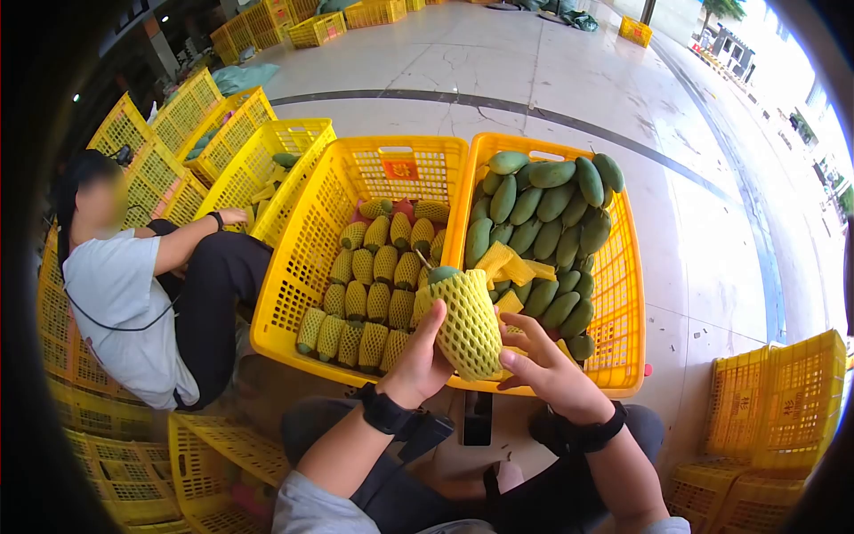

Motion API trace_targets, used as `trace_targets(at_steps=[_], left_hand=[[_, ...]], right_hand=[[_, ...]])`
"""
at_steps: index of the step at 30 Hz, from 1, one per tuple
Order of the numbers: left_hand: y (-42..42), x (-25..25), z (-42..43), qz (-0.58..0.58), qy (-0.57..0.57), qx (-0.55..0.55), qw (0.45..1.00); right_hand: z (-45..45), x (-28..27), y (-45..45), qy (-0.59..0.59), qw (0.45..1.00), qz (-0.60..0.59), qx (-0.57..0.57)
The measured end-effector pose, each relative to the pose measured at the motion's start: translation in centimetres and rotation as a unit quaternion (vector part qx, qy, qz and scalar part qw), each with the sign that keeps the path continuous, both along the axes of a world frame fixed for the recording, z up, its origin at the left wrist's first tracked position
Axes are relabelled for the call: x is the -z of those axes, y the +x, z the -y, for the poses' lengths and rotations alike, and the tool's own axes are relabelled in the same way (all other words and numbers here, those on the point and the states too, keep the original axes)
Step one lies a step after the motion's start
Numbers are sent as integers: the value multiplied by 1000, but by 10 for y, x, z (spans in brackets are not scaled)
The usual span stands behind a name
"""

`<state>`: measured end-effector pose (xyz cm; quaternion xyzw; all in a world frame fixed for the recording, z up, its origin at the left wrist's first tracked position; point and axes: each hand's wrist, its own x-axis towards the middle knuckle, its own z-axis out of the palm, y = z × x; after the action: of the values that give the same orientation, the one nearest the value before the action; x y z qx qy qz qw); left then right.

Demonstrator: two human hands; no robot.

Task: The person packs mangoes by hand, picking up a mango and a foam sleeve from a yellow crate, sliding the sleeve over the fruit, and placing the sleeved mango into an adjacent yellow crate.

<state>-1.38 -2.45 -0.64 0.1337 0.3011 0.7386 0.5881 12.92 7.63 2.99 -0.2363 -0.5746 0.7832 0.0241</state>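
Note:
A green mango in a yellow foam net sleeve [466, 325] is held up between my hands, its stem end poking out of the top. My left hand [416, 363] wraps the sleeve's left side, while the fingers of my right hand [559, 376] pinch its lower right edge. Beneath and to the left, a yellow crate [294, 267] holds rows of sleeved mangoes [377, 301]. Bare green mangoes [550, 206] fill the back and middle of the right-hand crate [620, 294]. Loose yellow foam sleeves [509, 264] lie on top of them.
At the left, another person [133, 276] sits reaching into a yellow crate [289, 133]. Stacked crates [778, 405] stand at the right, and more line the left side. A phone [478, 416] lies below the crates, between my legs. Pale floor [498, 67] stretches behind.

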Motion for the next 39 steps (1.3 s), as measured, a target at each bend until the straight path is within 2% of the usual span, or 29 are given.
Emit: trace_targets(at_steps=[3,5,6,10,11,13,15,17,18,19,21,23,25,27,28,32,34,37,38,39], left_hand=[[1,5,-3,-8,-23,-26,999],[-9,-2,-10,23,-99,-79,992],[-25,-7,-14,35,-94,-106,989],[-124,-9,-33,-84,-143,-212,963],[-147,-3,-34,-139,-140,-207,958],[-176,20,-40,-278,-215,-232,907],[-211,82,-42,-369,-332,-189,847],[-220,130,-41,-384,-411,-134,816],[-214,150,-47,-441,-525,-125,717],[-221,165,-41,-402,-474,-116,775],[-208,207,-39,-453,-587,12,671],[-199,228,-33,-452,-582,52,674],[-191,245,-30,-451,-574,89,678],[-186,272,-23,-508,-554,79,655],[-185,293,-18,-529,-523,93,662],[-174,282,-16,-520,-537,132,651],[-182,267,-23,-505,-557,207,626],[-196,249,-34,-525,-547,236,608],[-191,208,-45,-502,-548,209,636],[-193,199,-51,-503,-535,146,663]], right_hand=[[8,-4,-5,-36,998,45,16],[2,-2,-2,-16,998,52,39],[-3,-3,0,-33,995,48,84],[-23,-13,12,-63,980,24,187],[-27,-13,16,-67,977,20,204],[-31,-12,24,-50,975,30,216],[-34,-15,29,-52,969,48,236],[-38,-19,32,-63,969,51,232],[-38,-19,32,-76,968,54,233],[-38,-19,30,-81,967,62,234],[-40,-19,26,-27,965,85,248],[-44,-20,26,-67,959,94,260],[-49,-14,31,-85,967,85,225],[-49,-12,29,-82,965,96,228],[-49,-11,29,-85,968,89,220],[-48,-12,27,-80,968,80,225],[-50,-8,29,-67,967,84,232],[-54,-10,32,-51,961,79,260],[-56,-12,34,-49,957,69,276],[-59,-13,37,-45,955,63,286]])
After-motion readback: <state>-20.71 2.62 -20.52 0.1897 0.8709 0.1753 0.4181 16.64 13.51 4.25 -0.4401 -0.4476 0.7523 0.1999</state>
